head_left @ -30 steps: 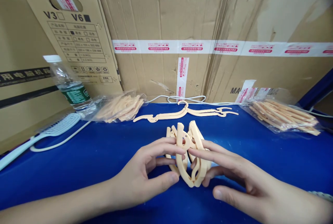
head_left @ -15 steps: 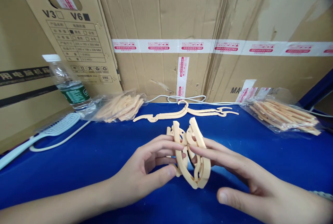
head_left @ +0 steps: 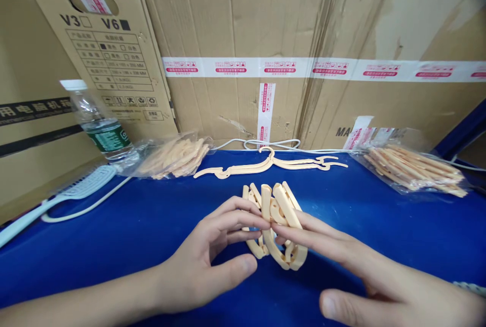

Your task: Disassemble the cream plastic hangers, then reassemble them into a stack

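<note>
Several cream folding hangers [head_left: 269, 241] are folded up and bunched together in front of me. My left hand [head_left: 214, 246] has its fingers curled against their left side, with the thumb apart below. From the right, my right hand [head_left: 353, 256] presses its long, straight fingers against the bunch, and its thumb is spread away. The bunch is held between both sets of fingers, whose tips partly go behind it. Beyond the hands, an unfolded cream hanger [head_left: 246, 167] lies flat with its hook toward the boxes.
Bags of hanger parts lie at left [head_left: 176, 157] and right [head_left: 415, 167] on the blue table surface [head_left: 167, 200]. A water bottle [head_left: 102, 129] and pale blue hairbrush [head_left: 83, 182] are at left. A white cable [head_left: 269, 142] runs along cardboard boxes [head_left: 235, 28] at the back.
The bunched hangers have turned and their upper ends have dropped slightly, now sitting closer together. My left thumb has come away from them. My right hand has dipped a little.
</note>
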`<state>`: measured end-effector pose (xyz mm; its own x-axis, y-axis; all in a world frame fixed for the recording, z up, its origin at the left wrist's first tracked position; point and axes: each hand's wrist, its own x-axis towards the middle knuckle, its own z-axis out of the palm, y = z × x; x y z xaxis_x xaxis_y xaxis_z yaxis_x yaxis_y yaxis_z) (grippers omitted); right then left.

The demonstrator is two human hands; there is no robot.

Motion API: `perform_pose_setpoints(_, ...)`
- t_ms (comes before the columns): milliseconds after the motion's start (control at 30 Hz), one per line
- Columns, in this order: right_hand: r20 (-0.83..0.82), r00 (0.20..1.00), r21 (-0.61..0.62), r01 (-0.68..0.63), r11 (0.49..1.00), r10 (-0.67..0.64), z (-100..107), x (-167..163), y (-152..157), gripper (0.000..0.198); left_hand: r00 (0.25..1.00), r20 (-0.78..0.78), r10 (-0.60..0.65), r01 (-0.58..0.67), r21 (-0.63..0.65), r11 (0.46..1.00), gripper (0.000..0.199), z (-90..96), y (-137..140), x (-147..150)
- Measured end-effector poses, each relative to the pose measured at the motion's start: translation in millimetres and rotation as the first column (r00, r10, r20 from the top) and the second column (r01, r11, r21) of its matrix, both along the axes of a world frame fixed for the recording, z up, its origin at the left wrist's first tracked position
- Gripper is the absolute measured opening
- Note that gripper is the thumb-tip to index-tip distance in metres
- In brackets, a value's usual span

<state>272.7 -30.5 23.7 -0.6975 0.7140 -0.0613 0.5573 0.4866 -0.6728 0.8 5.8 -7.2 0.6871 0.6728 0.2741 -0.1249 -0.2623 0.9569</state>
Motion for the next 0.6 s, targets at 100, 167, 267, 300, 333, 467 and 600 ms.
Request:
perform_pose_setpoints(100,-0.047,0.998,0.000,0.047,0.999,-0.047,-5.2,2.3,-0.9,0.064,1.000,-0.004,-0.005,0.005,0.043,0.999,0.034,1.4,0.6,-1.4)
perform_pose_setpoints(167,-0.089,0.991,-0.008,0.101,0.995,-0.102,-8.3,4.4,-1.9,0.062,1.000,-0.017,-0.001,0.002,0.065,0.998,0.038,2.4,0.5,-2.5)
perform_pose_setpoints(267,-0.145,0.976,-0.034,0.160,0.986,-0.164,-9.6,6.7,-1.7,0.060,0.999,-0.041,0.003,0.001,0.078,0.997,0.044,3.2,-0.4,-4.0)
perform_pose_setpoints(300,-0.177,0.968,-0.046,0.174,0.984,-0.179,-9.1,6.9,-0.7,0.059,0.999,-0.049,0.004,0.000,0.083,0.997,0.046,3.0,-0.6,-4.4)
perform_pose_setpoints(333,-0.221,0.956,-0.060,0.186,0.981,-0.195,-8.2,6.7,1.1,0.059,0.998,-0.058,0.009,-0.004,0.086,0.996,0.047,2.6,-0.8,-4.8)
perform_pose_setpoints(467,-0.403,0.865,-0.164,0.254,0.953,-0.300,-3.0,7.2,15.6,0.051,0.995,-0.085,0.060,-0.054,0.078,0.996,0.045,-0.6,0.1,-6.1)
perform_pose_setpoints(600,-0.379,0.768,-0.161,0.494,0.854,-0.516,-1.9,19.7,38.4,0.047,0.989,-0.090,0.119,-0.111,0.082,0.990,0.040,-1.9,2.4,-5.5)
